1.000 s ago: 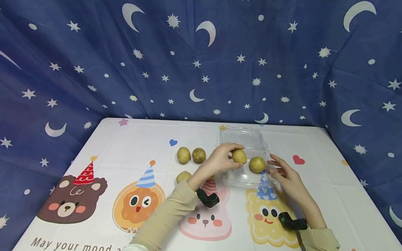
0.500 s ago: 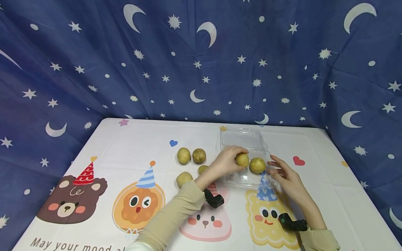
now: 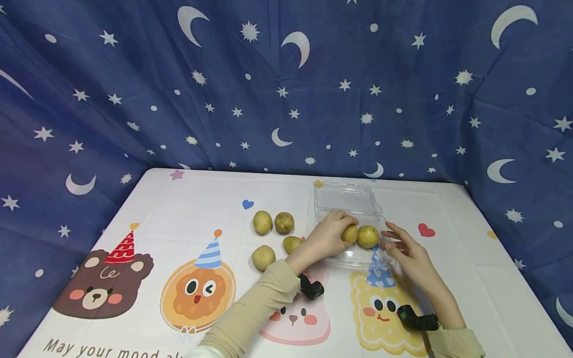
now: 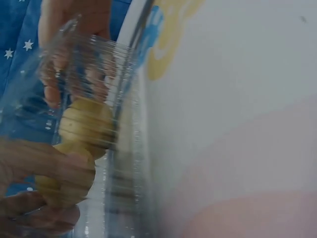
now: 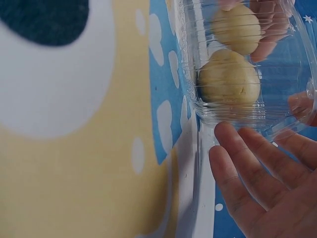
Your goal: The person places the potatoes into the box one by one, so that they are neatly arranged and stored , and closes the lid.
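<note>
A clear plastic clamshell box (image 3: pixel 344 259) lies on the table with its lid folded back. Inside it, toward the right, sits a yellow-brown potato (image 3: pixel 368 236). My left hand (image 3: pixel 329 236) reaches in and grips a second potato (image 3: pixel 350 233) between thumb and fingers, right beside the first one. In the left wrist view, the gripped potato (image 4: pixel 54 183) is partly covered by fingers. At the box's right side is my right hand (image 3: pixel 409 253), its fingers extended. From the right wrist view, one fingertip appears to touch the rim, and the palm (image 5: pixel 282 218) faces the box wall.
Left of the box lie several loose potatoes: one at the back left (image 3: pixel 262 222), a darker one (image 3: pixel 284 223), one nearer the front (image 3: pixel 263 258), and one (image 3: pixel 292 244) close to the left forearm. A patterned cloth covers the table (image 3: pixel 201 199); a starry curtain (image 3: pixel 224 124) hangs behind.
My left hand has moved right and slightly down with its potato, bringing it from above the box to beside the other potato. My right hand has stayed in place.
</note>
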The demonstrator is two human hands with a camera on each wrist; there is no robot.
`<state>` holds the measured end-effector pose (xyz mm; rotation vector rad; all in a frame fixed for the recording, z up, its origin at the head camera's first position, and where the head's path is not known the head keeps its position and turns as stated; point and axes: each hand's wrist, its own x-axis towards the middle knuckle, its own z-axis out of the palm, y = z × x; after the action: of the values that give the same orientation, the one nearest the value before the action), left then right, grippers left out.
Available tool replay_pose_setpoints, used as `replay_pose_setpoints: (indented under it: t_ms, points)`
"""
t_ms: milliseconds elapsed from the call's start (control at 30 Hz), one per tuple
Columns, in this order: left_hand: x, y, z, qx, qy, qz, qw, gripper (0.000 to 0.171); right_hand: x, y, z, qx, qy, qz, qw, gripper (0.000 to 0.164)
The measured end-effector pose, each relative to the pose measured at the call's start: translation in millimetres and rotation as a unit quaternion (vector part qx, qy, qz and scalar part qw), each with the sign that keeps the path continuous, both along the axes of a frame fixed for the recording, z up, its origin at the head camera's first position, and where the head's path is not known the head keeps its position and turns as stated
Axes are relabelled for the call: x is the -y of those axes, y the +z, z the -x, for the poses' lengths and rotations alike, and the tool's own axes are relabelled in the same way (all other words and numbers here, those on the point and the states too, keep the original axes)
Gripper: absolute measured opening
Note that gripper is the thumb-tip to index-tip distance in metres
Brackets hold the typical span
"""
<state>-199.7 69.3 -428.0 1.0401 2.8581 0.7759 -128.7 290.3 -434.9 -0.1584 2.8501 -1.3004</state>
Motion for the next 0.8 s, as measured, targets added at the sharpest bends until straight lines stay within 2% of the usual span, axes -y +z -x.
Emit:
replay_pose_setpoints:
  t_ms: [167, 400, 500, 800]
  points:
    - [-2.6, -5.4, -1.6, -0.018, 0.009, 0.016, 0.9997, 0.048, -0.4, 0.3, -0.1, -0.002, -0.003, -0.005, 1.0, 0.054]
    - [-5.9, -6.2, -3.2, -0.033, 0.01, 0.042, 0.9985, 0.05, -0.6, 1.4, -0.7, 0.004, -0.008, 0.0, 1.0, 0.055]
    - [-6.0, -6.5, -4.0, -0.037, 0.019, 0.047, 0.998, 0.053, -0.4, 1.1, -0.6, 0.004, -0.008, 0.001, 1.0, 0.055]
    - [-0.2, -6.6, -6.8, -0.044, 0.035, 0.012, 0.9984, 0.055, 0.0, -0.7, -0.4, -0.006, -0.001, -0.001, 1.0, 0.054]
